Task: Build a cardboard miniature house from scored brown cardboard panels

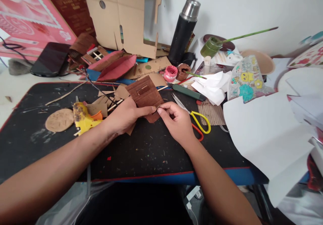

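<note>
A brown-painted cardboard piece (148, 92) with a small rectangular cut-out is held up over the black mat. My left hand (126, 114) is closed on its left and lower edge, the thumb stretched along the bottom. At the lower right corner my right hand (176, 119) pinches, its thumb and forefinger meeting my left thumb tip; whether something small sits between them I cannot make out. Below the fingers shows another brown flap (152, 118). Scissors (193, 115) with yellow and red handles lie just right of my right hand. A yellow glue gun (84, 119) rests left of my left wrist.
Behind stand a black thermos (183, 31), a pink paint jar (170, 73), a brown paint jar (183, 72) and a green jar (211, 46) holding a brush. A green utility knife (188, 92) lies nearby. White paper (264, 130) covers the right side; a phone (50, 59) lies left.
</note>
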Available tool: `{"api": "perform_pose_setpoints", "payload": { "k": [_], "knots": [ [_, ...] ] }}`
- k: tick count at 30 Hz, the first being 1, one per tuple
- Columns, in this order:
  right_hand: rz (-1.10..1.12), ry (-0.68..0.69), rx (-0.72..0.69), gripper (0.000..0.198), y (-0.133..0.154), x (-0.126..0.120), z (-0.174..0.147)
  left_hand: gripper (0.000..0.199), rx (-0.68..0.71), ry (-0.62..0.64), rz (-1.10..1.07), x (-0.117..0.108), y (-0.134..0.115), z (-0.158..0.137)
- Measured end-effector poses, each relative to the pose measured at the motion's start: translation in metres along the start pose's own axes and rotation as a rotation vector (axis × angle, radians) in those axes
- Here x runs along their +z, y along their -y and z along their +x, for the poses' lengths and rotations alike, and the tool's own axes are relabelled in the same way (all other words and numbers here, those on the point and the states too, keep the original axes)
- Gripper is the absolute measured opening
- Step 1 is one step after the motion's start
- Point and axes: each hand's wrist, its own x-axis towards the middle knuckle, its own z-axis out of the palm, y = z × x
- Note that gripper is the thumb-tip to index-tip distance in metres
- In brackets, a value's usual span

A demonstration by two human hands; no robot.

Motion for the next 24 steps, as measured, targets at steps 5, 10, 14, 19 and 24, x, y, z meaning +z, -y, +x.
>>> {"api": "perform_pose_setpoints", "payload": {
  "k": [5, 10, 14, 19, 24],
  "knots": [
    [0.043, -0.001, 0.02, 0.019, -0.001, 0.0, 0.0, 0.039, -0.001, 0.014, -0.003, -0.001, 0.001, 0.0],
    [0.079, -0.062, 0.023, 0.02, 0.002, -0.002, 0.001, 0.045, 0.007, 0.019, -0.006, -0.005, 0.002, 0.0],
    [0.142, -0.11, 0.045, 0.02, 0.005, -0.005, 0.002, 0.047, 0.015, 0.038, 0.004, -0.008, 0.002, 0.001],
    [0.236, -0.139, 0.08, 0.025, 0.008, -0.008, 0.003, 0.049, -0.009, 0.052, 0.001, -0.011, -0.002, 0.001],
    [0.38, -0.175, 0.141, 0.038, 0.006, -0.013, 0.006, 0.051, 0.015, 0.051, 0.024, -0.014, -0.003, 0.002]
  ]
}}
